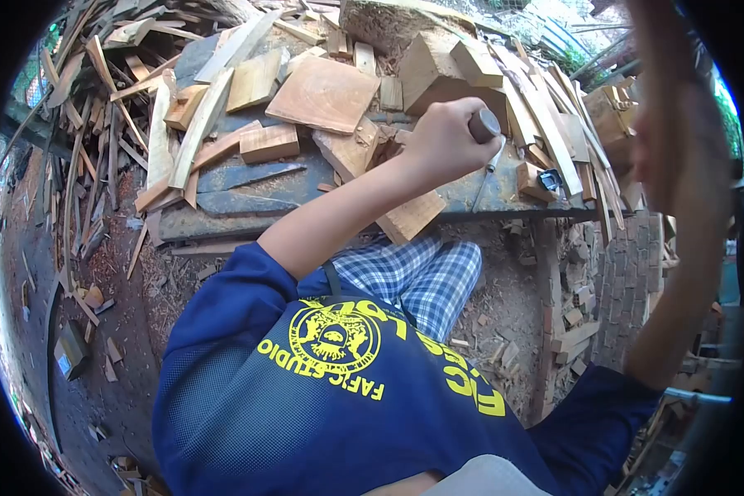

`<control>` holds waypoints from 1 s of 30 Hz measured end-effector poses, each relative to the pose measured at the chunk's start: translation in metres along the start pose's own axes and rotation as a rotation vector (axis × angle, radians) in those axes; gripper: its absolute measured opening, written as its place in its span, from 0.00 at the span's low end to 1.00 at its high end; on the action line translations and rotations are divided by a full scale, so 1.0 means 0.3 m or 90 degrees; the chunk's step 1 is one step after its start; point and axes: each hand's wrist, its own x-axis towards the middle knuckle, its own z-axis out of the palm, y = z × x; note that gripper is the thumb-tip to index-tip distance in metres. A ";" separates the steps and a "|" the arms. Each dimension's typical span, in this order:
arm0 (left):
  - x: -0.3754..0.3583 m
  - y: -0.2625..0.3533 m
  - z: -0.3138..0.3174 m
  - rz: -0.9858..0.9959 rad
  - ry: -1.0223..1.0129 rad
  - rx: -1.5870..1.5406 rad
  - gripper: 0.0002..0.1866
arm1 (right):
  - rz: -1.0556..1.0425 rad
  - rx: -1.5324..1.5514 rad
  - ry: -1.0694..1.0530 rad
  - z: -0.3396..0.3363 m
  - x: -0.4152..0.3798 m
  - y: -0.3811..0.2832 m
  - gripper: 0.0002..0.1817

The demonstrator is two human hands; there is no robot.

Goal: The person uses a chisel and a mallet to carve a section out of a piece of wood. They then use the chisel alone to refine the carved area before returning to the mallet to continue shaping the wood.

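Note:
My left hand [450,142] is closed in a fist around a chisel [485,124]. The round grey butt of its handle sticks out past my thumb, and the blade is hidden below the fist. Under and beside that hand lie wood blocks, among them a big pale block [434,70] and a block at the bench edge [413,217]. My right hand [649,157] is raised at the right, close to the camera and blurred. Its fingers appear wrapped round a long brown wooden piece [665,50] that runs up out of view.
A low dark workbench [252,178] carries a square board [324,93], a small block [269,143] and long offcuts. Beside my fist lies a thin metal tool [481,188]. Scrap wood [99,149] is heaped at the left. Chips litter the ground around my checked trousers [422,269].

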 end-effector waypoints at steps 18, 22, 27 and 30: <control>-0.372 -0.153 -0.199 -0.241 -0.138 0.278 0.38 | 0.347 0.388 0.038 0.363 -0.603 0.492 0.16; -0.377 -0.182 -0.113 -0.272 -0.215 0.369 0.52 | 0.449 0.456 0.053 0.498 -0.737 0.518 0.16; -0.404 -0.203 -0.066 -0.375 -0.250 0.401 0.55 | 0.527 0.511 0.123 0.586 -0.878 0.556 0.18; -0.422 -0.236 -0.065 -0.339 -0.212 0.386 0.54 | 0.587 0.509 0.119 0.608 -0.920 0.554 0.18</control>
